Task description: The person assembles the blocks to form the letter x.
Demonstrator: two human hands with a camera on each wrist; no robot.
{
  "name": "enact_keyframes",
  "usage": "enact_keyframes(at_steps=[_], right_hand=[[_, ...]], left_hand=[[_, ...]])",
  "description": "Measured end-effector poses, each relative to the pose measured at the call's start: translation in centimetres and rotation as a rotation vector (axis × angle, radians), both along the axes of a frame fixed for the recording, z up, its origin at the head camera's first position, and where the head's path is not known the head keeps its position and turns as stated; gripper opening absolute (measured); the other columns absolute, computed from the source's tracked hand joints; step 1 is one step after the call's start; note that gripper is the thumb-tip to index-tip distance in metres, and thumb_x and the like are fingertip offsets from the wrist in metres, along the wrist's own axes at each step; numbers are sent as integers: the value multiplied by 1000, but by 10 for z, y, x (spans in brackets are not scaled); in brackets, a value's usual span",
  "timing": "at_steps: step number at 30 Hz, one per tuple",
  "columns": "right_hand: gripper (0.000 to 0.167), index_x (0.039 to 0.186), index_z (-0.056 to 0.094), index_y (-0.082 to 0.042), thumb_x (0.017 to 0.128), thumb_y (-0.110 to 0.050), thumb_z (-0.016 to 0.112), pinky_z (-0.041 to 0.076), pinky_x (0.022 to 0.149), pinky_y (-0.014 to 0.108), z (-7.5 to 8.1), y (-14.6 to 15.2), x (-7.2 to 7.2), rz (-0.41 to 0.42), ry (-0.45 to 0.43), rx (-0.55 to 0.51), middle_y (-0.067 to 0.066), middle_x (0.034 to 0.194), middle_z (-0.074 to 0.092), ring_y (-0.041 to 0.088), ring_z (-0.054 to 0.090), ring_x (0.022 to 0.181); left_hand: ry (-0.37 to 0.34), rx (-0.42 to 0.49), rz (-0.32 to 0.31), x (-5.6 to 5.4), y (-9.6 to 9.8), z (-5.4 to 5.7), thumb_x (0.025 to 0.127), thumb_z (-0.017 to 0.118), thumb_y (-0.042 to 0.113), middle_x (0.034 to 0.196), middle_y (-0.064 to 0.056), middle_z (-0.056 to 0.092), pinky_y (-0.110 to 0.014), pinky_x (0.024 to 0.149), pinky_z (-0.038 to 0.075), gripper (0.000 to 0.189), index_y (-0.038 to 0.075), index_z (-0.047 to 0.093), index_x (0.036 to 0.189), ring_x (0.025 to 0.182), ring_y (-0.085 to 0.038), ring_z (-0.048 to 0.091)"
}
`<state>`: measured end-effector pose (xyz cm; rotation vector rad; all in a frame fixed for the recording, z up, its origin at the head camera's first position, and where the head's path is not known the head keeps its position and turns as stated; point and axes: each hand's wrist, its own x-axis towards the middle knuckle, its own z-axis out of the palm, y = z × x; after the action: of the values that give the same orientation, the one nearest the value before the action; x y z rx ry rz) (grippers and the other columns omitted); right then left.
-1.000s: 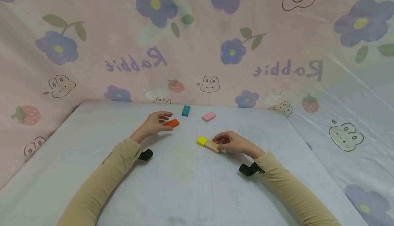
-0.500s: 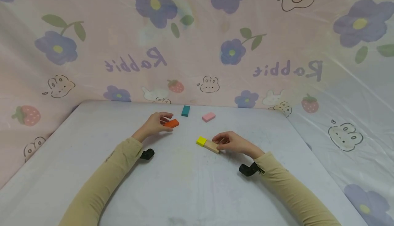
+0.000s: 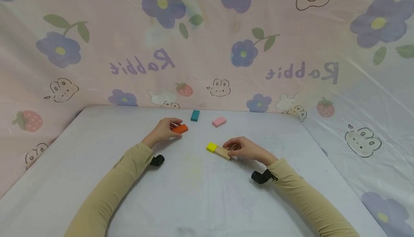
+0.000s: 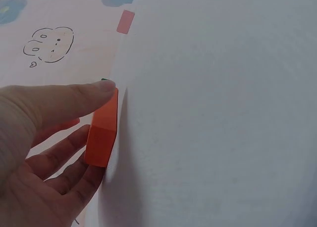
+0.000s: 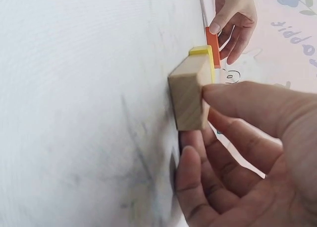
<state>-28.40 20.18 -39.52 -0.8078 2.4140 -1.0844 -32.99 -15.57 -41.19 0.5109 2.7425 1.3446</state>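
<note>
My left hand [image 3: 161, 129] is around an orange wooden block [image 3: 182, 128], thumb on its near side and fingers on the far side. Seen from the left wrist, the thumb tip lies on the orange block [image 4: 102, 138], with the fingers partly hidden behind it. Toward the right, my right hand [image 3: 248, 149] grips the right end of a plain wood block [image 3: 221, 152]. A yellow block [image 3: 211, 147] sits end to end with that plain block's left end. In the right wrist view the thumb presses the plain wood block [image 5: 187, 100], fingers beneath and behind.
Near the back edge of the white table [image 3: 181, 197] lie a teal block [image 3: 195, 115] and a pink block [image 3: 219, 121]. A patterned curtain [image 3: 200, 32] rises behind and along the sides. A black wrist camera [image 3: 261, 176] hangs under the right cuff.
My left forearm has shifted a little to the right, and the left fingers have come closer around the orange block. The right hand and all the blocks stay where they were.
</note>
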Motion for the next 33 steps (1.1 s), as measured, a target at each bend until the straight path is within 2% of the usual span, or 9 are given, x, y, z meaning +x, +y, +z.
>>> enact_keyframes(at_steps=[16, 25, 33], right_hand=[[34, 122, 59, 5, 90, -5, 64, 49, 78, 35, 0, 0, 0, -2, -19, -16, 18, 112, 62, 27, 59, 94], [34, 121, 62, 1, 89, -9, 66, 49, 78, 31, -2, 1, -2, 9, -2, -9, 12, 110, 64, 21, 59, 92], [33, 121, 62, 1, 89, -8, 66, 49, 79, 33, -2, 1, -2, 9, -4, -9, 12, 111, 64, 21, 59, 92]], left_hand=[[13, -41, 9, -7, 1, -8, 77, 79, 4, 120, -15, 58, -41, 92, 46, 59, 1, 56, 131, 105, -30, 56], [-6, -79, 28, -8, 1, -5, 78, 77, 5, 118, -12, 59, -40, 90, 47, 49, 4, 62, 124, 102, -28, 54], [-4, -82, 21, -8, 2, -4, 79, 76, 4, 116, -13, 59, -40, 89, 46, 47, 3, 62, 124, 102, -28, 54]])
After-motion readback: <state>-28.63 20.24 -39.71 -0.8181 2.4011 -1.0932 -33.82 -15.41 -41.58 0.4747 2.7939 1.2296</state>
